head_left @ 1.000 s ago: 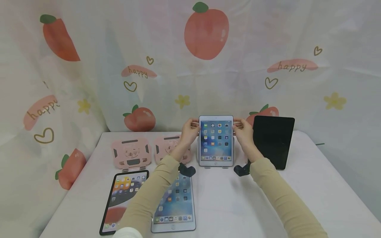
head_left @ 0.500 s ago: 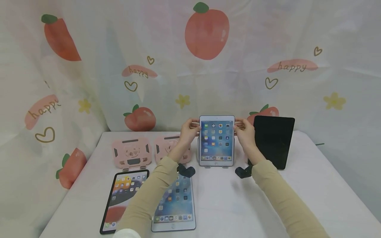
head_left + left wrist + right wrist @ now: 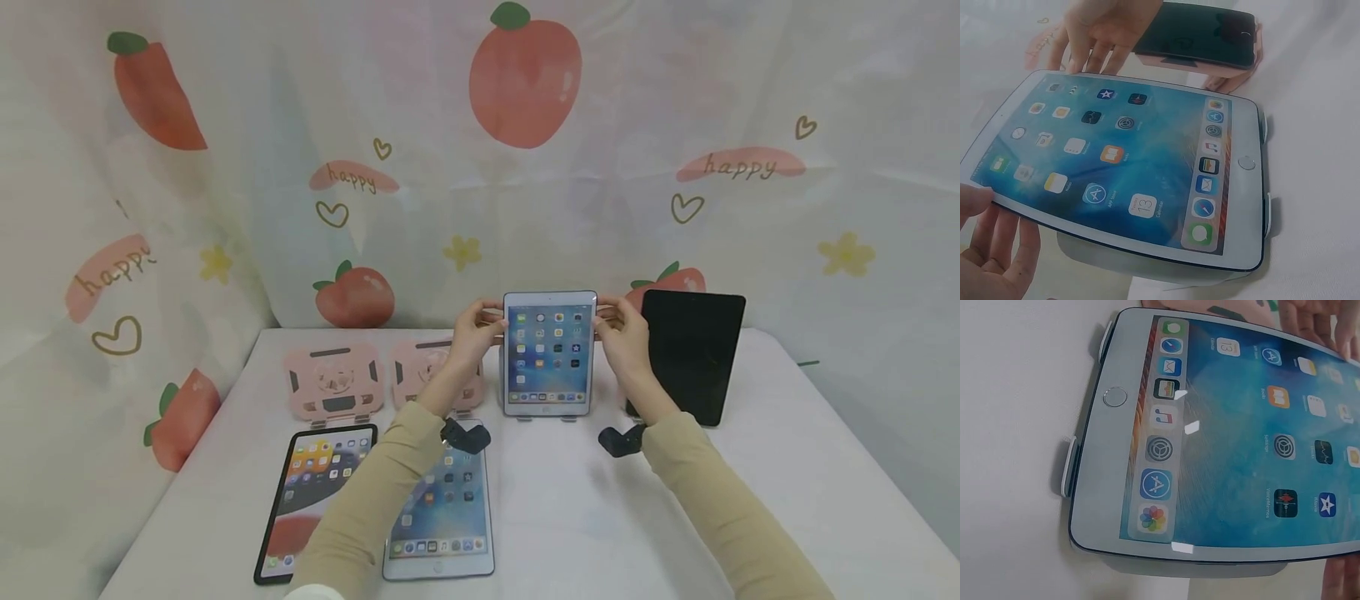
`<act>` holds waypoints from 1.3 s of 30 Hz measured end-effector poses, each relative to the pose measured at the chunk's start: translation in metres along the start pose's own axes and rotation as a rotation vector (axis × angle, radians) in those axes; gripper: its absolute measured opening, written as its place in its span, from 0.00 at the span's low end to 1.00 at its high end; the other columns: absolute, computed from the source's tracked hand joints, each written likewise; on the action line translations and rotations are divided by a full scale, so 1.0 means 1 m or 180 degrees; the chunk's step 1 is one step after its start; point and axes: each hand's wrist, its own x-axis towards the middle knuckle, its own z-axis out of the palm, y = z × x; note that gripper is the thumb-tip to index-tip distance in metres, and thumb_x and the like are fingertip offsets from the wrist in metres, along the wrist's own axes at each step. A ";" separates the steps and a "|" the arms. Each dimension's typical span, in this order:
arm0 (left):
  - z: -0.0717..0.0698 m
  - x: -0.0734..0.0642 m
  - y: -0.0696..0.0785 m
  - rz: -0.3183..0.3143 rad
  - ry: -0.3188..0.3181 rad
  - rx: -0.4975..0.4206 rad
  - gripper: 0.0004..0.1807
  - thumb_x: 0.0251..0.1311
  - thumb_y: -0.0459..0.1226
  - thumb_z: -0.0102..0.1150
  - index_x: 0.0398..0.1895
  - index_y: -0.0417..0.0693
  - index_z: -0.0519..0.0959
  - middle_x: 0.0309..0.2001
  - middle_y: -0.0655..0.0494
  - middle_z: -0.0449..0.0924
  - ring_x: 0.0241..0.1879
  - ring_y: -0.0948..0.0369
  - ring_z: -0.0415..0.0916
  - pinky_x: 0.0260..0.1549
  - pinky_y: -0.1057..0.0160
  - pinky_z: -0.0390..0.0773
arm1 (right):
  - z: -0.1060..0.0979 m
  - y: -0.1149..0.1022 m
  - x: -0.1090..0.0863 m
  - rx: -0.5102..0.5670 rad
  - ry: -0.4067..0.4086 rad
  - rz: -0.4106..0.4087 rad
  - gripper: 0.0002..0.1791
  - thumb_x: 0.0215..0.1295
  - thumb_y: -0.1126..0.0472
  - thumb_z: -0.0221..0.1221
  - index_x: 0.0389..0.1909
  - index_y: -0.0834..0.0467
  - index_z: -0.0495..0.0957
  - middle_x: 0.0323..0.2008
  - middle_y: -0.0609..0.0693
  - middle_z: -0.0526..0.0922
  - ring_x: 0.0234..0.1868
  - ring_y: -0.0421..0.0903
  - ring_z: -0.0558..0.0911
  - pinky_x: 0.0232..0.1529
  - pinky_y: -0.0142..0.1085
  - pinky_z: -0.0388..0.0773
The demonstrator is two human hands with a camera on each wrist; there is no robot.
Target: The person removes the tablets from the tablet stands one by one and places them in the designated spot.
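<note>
On inspection, the step in hand appears to be setting a white-framed tablet [image 3: 550, 358] on its grey stand [image 3: 1135, 262]. The tablet is propped up near the far side of the tabletop [image 3: 570, 508], its lower edge at the stand's two small lips [image 3: 1069, 470]; whether its back lies flush with the support, I cannot tell. In my judgement the next move calls for easing it squarely against the stand, then releasing both sides evenly, lest it tip forward. The left hand [image 3: 472, 337] grips the upper left edge, thumb in front and fingers behind; the right hand [image 3: 626, 342] grips the opposite edge in like fashion. Both sleeved forearms [image 3: 352, 508] reach forward and converge, the hands roughly level. A dark-screened tablet [image 3: 693, 358] leans upright to the right; two pink stands [image 3: 306, 392] are to the left
</note>
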 end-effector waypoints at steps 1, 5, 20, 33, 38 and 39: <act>0.000 0.000 0.000 0.0003 -0.0009 -0.0005 0.15 0.61 0.28 0.56 0.52 0.43 0.76 0.36 0.53 0.74 0.35 0.63 0.74 0.43 0.60 0.84 | -0.001 -0.001 -0.001 -0.0002 -0.0002 -0.0016 0.15 0.69 0.69 0.52 0.55 0.60 0.73 0.45 0.59 0.79 0.35 0.32 0.75 0.38 0.25 0.80; -0.002 -0.003 0.000 0.0048 -0.0033 0.0003 0.15 0.62 0.29 0.57 0.52 0.44 0.77 0.37 0.52 0.75 0.35 0.63 0.75 0.44 0.59 0.84 | -0.003 -0.002 -0.005 0.0044 -0.0006 -0.0079 0.15 0.68 0.69 0.52 0.55 0.61 0.73 0.45 0.60 0.79 0.35 0.32 0.76 0.37 0.21 0.78; -0.005 -0.026 0.005 0.0184 -0.0167 0.0043 0.16 0.62 0.29 0.57 0.53 0.45 0.76 0.40 0.50 0.76 0.34 0.64 0.73 0.40 0.63 0.83 | -0.013 -0.008 -0.028 0.0204 0.0030 -0.0103 0.15 0.68 0.67 0.55 0.55 0.59 0.75 0.39 0.52 0.77 0.35 0.35 0.77 0.37 0.22 0.79; -0.006 -0.053 0.002 0.0155 -0.0148 -0.0218 0.15 0.59 0.26 0.58 0.51 0.40 0.77 0.31 0.58 0.74 0.31 0.64 0.73 0.34 0.67 0.82 | -0.025 -0.009 -0.049 0.0363 -0.0196 0.0086 0.16 0.67 0.68 0.54 0.55 0.62 0.73 0.32 0.38 0.76 0.32 0.33 0.77 0.36 0.22 0.79; -0.010 -0.060 0.002 0.0186 -0.0251 -0.0003 0.15 0.59 0.27 0.60 0.50 0.41 0.78 0.31 0.56 0.75 0.29 0.65 0.75 0.34 0.64 0.84 | -0.031 -0.010 -0.058 0.0361 -0.0307 0.0166 0.16 0.67 0.67 0.55 0.55 0.62 0.72 0.32 0.36 0.76 0.33 0.32 0.78 0.37 0.23 0.80; -0.010 -0.062 0.002 0.0191 -0.0275 0.0020 0.15 0.59 0.27 0.60 0.50 0.41 0.78 0.31 0.56 0.75 0.29 0.65 0.75 0.34 0.64 0.84 | -0.032 -0.009 -0.059 0.0359 -0.0330 0.0186 0.16 0.67 0.67 0.55 0.55 0.62 0.73 0.32 0.36 0.77 0.33 0.32 0.78 0.37 0.23 0.80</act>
